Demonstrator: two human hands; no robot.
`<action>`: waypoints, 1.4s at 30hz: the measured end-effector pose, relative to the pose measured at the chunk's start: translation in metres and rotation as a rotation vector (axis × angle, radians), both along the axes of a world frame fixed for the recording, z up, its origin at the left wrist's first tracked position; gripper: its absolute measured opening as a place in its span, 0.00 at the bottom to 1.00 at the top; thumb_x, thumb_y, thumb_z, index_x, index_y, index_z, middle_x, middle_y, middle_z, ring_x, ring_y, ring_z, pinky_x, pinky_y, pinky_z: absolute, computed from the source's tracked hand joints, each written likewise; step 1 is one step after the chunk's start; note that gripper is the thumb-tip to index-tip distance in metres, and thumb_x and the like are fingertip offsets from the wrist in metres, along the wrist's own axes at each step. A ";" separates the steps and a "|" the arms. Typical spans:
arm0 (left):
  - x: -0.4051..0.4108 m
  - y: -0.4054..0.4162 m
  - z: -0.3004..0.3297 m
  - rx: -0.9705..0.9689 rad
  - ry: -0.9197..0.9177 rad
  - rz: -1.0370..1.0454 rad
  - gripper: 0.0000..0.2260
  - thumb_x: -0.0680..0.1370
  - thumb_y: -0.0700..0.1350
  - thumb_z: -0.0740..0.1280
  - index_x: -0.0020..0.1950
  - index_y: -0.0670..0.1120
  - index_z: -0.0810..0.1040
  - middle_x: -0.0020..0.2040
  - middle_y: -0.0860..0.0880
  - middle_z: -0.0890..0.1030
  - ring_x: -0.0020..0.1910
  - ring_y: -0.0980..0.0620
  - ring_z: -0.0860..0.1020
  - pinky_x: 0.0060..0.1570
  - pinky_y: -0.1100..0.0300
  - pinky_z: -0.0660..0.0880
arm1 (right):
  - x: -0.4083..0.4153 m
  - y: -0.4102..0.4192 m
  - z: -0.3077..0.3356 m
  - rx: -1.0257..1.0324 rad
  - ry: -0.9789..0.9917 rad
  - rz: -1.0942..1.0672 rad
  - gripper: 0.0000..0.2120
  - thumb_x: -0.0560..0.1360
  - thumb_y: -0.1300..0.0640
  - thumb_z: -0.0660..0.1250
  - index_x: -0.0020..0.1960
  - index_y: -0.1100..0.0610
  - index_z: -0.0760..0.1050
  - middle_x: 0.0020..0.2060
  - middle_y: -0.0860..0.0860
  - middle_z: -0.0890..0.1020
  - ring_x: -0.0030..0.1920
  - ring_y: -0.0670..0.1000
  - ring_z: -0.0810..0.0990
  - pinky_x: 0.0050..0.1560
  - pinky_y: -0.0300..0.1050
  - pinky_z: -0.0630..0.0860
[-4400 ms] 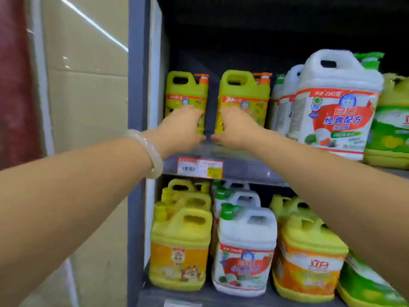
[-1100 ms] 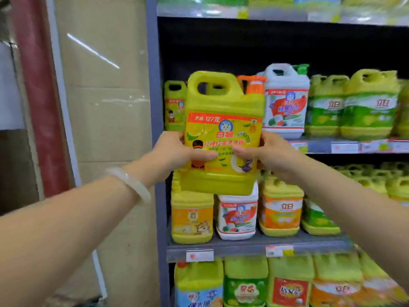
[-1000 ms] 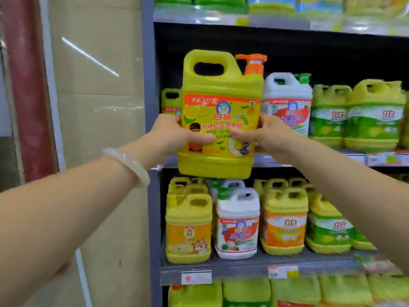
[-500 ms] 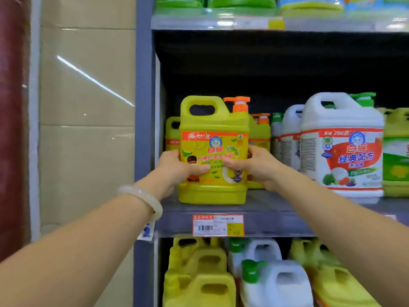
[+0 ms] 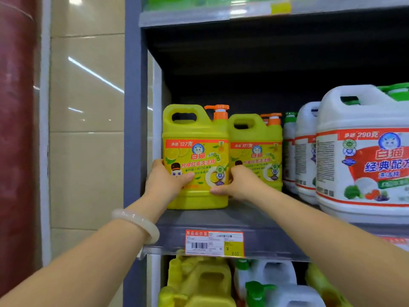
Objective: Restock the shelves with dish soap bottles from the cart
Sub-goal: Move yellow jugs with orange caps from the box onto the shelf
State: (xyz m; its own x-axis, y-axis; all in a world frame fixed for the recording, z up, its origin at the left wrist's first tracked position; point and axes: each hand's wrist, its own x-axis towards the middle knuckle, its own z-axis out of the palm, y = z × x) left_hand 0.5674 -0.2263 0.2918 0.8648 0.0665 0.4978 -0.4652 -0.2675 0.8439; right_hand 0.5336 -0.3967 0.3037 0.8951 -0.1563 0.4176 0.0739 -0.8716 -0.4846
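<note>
Left grip [image 5: 164, 182], right grip [image 5: 234, 185] clasp yellow bottle [image 5: 195, 156] on shelf [image 5: 221, 220]; fingers behind bottle hidden.

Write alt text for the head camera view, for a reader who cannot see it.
Two bare hands, left hand and right hand, grip a yellow dish soap bottle with an orange pump, standing at the left end of a grey shelf. A matching bottle stands behind it to the right, beside white jugs.

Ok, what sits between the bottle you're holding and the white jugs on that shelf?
In the head view, one matching yellow bottle with an orange pump stands between the held bottle and the white jugs; nothing else shows.
</note>
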 end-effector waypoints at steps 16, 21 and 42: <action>0.058 -0.016 0.011 0.264 0.209 0.078 0.50 0.64 0.43 0.80 0.76 0.49 0.51 0.67 0.46 0.71 0.66 0.41 0.70 0.65 0.43 0.69 | 0.034 0.001 0.012 -0.064 0.183 -0.041 0.19 0.74 0.49 0.69 0.51 0.60 0.64 0.34 0.55 0.75 0.37 0.56 0.80 0.45 0.51 0.81; 0.070 -0.021 0.020 0.435 0.240 0.136 0.43 0.66 0.46 0.78 0.73 0.45 0.55 0.66 0.43 0.72 0.65 0.39 0.71 0.59 0.42 0.74 | 0.042 -0.003 0.011 -0.203 0.147 -0.078 0.19 0.75 0.46 0.67 0.49 0.58 0.62 0.39 0.55 0.76 0.36 0.54 0.79 0.42 0.47 0.79; 0.085 -0.022 0.005 0.243 0.204 0.083 0.36 0.61 0.50 0.81 0.62 0.42 0.69 0.60 0.44 0.77 0.61 0.43 0.75 0.60 0.46 0.74 | 0.067 -0.024 -0.004 0.212 0.107 -0.048 0.14 0.75 0.51 0.68 0.37 0.59 0.70 0.29 0.53 0.78 0.28 0.49 0.77 0.30 0.40 0.74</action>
